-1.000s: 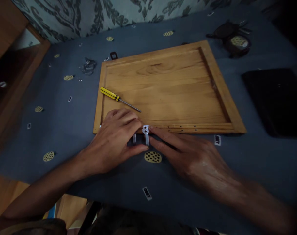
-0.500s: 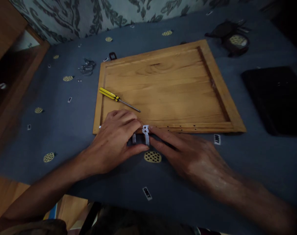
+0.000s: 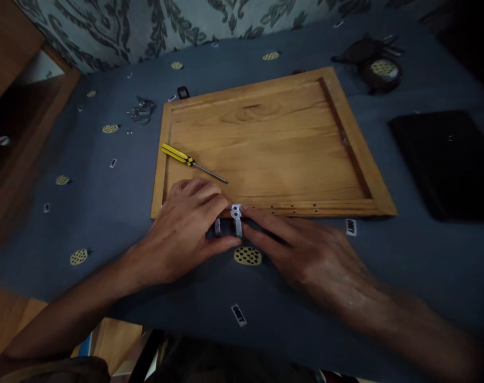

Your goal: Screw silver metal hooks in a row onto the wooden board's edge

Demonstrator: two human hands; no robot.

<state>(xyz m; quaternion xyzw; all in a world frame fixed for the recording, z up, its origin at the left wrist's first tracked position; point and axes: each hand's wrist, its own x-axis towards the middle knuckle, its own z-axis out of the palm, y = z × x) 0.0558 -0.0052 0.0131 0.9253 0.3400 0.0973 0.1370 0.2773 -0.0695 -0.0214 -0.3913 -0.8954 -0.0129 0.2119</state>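
I get a dim feed, its right edge nearly black. The board (image 3: 258,143) shows brightest, the bracket (image 3: 236,210) glints, and a faint sheen sits on the right hand (image 3: 317,252). I see the counter (image 3: 26,250) blur toward its left end.

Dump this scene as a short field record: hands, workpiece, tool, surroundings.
left_hand: left hand over the panel's near rail, thumb at the bracket's lower end
right_hand: right hand, index fingertip at the bracket's plate
hardware: two-hole metal bracket at the near rail
workpiece: framed wooden panel, flat, dark holes along near rail
tool: yellow-handled screwdriver, lying on panel's left side, unheld
left_of_panel: loose metal parts, types unclear
right_of_panel: black flat rectangular object
surface: pineapple-print tablecloth
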